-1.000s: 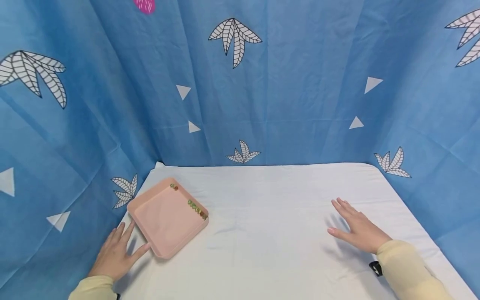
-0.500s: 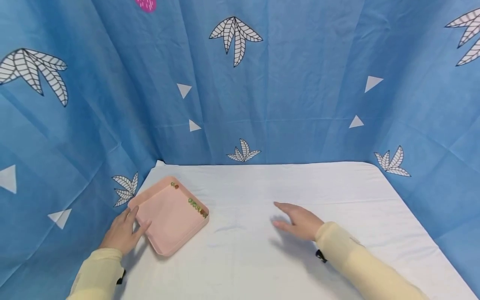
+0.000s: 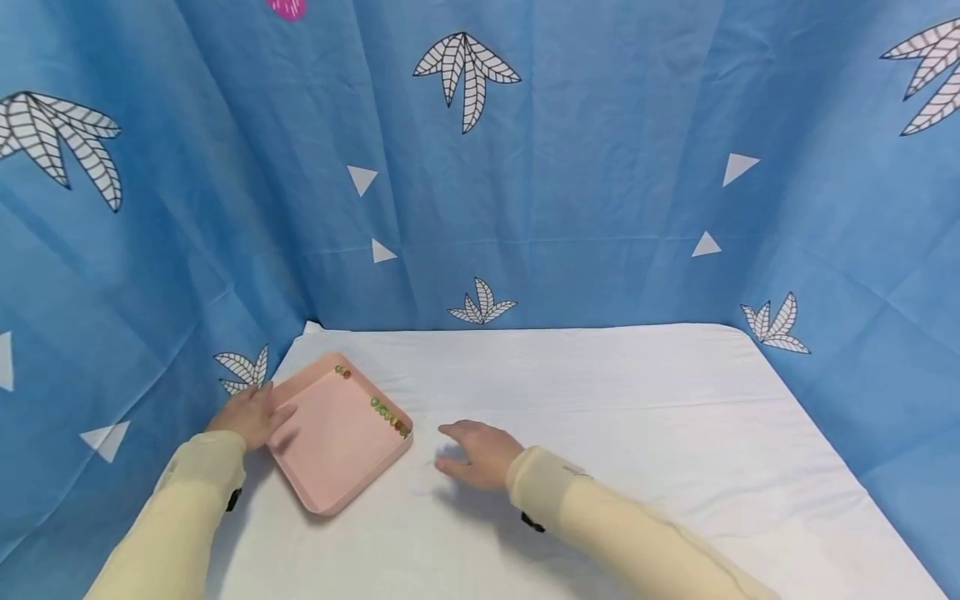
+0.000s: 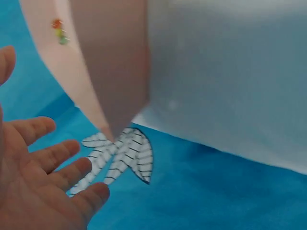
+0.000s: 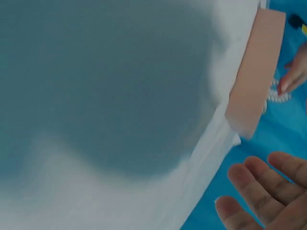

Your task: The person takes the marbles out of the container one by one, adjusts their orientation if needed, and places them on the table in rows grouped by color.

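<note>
A shallow pink square tray (image 3: 330, 450) lies turned cornerwise on the left part of the white-covered table. Along its far right wall sit several small round green and orange-brown pieces (image 3: 388, 414), like beads, and a few more (image 3: 342, 372) lie near its back corner. My left hand (image 3: 251, 417), fingers spread, is at the tray's left rim, its thumb reaching over the edge. In the left wrist view those fingers (image 4: 62, 155) are loosely extended beside the tray wall (image 4: 117, 57). To the tray's right hovers my right hand (image 3: 480, 454), fingers extended and holding nothing.
White cloth (image 3: 637, 433) covers the table and extends to the right of the tray. Blue curtains (image 3: 600, 167) with leaf and triangle prints enclose the back and both sides, the left one close to my left arm.
My right hand has swept left across the table towards the tray. My left hand has moved forward and slightly right along the tray's left rim. The tray looks unmoved.
</note>
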Demonstrator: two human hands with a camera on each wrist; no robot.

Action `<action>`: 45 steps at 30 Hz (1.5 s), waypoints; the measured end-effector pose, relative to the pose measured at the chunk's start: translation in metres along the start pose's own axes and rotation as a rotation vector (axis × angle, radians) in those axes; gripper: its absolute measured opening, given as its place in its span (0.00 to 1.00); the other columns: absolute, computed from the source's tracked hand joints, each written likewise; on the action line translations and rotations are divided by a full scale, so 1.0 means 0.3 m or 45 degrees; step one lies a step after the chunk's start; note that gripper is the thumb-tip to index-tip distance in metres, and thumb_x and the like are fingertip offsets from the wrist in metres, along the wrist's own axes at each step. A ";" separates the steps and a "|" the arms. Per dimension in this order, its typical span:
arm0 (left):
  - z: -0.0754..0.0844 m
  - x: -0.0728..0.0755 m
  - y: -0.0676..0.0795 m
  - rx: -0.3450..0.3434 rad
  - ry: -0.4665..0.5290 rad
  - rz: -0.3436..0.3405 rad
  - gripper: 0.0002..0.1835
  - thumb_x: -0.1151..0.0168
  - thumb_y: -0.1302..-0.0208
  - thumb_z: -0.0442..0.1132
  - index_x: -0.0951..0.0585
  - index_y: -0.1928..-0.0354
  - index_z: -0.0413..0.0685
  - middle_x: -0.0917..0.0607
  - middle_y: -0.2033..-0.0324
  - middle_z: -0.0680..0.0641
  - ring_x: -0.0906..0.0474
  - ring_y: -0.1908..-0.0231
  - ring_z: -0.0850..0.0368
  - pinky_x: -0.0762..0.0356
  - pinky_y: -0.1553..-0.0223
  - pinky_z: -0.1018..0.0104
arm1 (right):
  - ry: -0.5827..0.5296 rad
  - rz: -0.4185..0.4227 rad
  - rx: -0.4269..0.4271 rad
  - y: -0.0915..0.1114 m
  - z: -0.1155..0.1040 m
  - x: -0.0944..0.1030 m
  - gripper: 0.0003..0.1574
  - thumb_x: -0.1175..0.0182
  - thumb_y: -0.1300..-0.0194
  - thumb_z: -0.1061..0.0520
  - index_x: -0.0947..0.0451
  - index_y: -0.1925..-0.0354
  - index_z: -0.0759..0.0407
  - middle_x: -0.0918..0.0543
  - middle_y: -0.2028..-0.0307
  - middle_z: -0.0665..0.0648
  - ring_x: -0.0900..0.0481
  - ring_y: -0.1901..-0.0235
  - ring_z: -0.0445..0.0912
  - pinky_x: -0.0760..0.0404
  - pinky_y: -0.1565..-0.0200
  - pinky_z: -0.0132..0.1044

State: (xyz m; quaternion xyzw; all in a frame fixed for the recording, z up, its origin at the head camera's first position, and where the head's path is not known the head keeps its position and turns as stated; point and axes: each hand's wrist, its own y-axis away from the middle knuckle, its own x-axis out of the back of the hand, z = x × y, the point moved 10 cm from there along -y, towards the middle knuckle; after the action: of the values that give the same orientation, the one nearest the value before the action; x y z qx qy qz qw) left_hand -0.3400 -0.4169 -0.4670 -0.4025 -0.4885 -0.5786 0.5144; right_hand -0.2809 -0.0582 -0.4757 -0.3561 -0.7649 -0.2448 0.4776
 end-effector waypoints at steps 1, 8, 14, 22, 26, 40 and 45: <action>-0.013 -0.006 -0.014 0.011 -0.009 -0.019 0.56 0.63 0.35 0.73 0.50 0.31 0.23 0.48 0.37 0.17 0.52 0.39 0.18 0.49 0.40 0.27 | 0.010 0.007 0.008 -0.013 -0.020 -0.009 0.38 0.51 0.31 0.33 0.36 0.30 0.49 0.29 0.35 0.52 0.32 0.35 0.47 0.30 0.38 0.43; -0.060 -0.033 -0.042 0.098 0.013 -0.166 0.56 0.62 0.34 0.71 0.53 0.31 0.20 0.51 0.35 0.18 0.55 0.36 0.20 0.53 0.38 0.29 | 0.121 0.034 0.155 -0.079 -0.155 -0.060 0.35 0.50 0.29 0.36 0.34 0.32 0.51 0.29 0.36 0.50 0.32 0.36 0.44 0.30 0.38 0.37; -0.033 -0.066 -0.074 0.100 0.070 -0.201 0.55 0.60 0.35 0.71 0.54 0.29 0.25 0.53 0.33 0.21 0.60 0.34 0.23 0.60 0.36 0.31 | 0.404 -0.078 0.274 -0.098 -0.230 -0.148 0.44 0.55 0.32 0.29 0.46 0.26 0.46 0.46 0.26 0.47 0.51 0.27 0.42 0.44 0.31 0.43; -0.017 -0.087 -0.084 0.160 0.147 -0.223 0.55 0.57 0.34 0.70 0.58 0.29 0.26 0.56 0.31 0.24 0.62 0.33 0.24 0.62 0.36 0.31 | 0.491 -0.139 0.296 -0.092 -0.262 -0.192 0.46 0.58 0.32 0.27 0.53 0.24 0.42 0.53 0.25 0.42 0.58 0.27 0.40 0.45 0.30 0.46; -0.017 -0.088 -0.088 0.161 0.151 -0.213 0.55 0.57 0.34 0.70 0.58 0.29 0.26 0.55 0.31 0.24 0.61 0.33 0.24 0.62 0.36 0.31 | 0.495 -0.142 0.294 -0.092 -0.251 -0.195 0.46 0.59 0.32 0.27 0.55 0.24 0.41 0.54 0.25 0.42 0.59 0.27 0.39 0.46 0.30 0.47; 0.002 -0.077 -0.079 0.219 0.076 -0.224 0.43 0.62 0.26 0.60 0.54 0.29 0.27 0.49 0.33 0.23 0.53 0.34 0.24 0.52 0.37 0.33 | 0.502 -0.175 0.273 -0.081 -0.181 -0.165 0.45 0.61 0.32 0.26 0.54 0.24 0.39 0.53 0.26 0.41 0.59 0.27 0.39 0.47 0.30 0.50; 0.011 -0.092 -0.070 0.293 0.180 -0.245 0.46 0.64 0.29 0.65 0.57 0.27 0.35 0.52 0.31 0.26 0.56 0.34 0.24 0.53 0.38 0.31 | 0.460 -0.191 0.244 -0.080 -0.132 -0.143 0.43 0.60 0.31 0.27 0.52 0.25 0.38 0.52 0.26 0.41 0.59 0.27 0.38 0.48 0.30 0.52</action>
State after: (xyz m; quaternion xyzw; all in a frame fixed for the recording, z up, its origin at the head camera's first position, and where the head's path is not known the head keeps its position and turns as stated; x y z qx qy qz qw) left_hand -0.3568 -0.4082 -0.4962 -0.2506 -0.5505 -0.5923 0.5324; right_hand -0.2652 -0.1150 -0.4985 -0.2014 -0.7110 -0.2656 0.6192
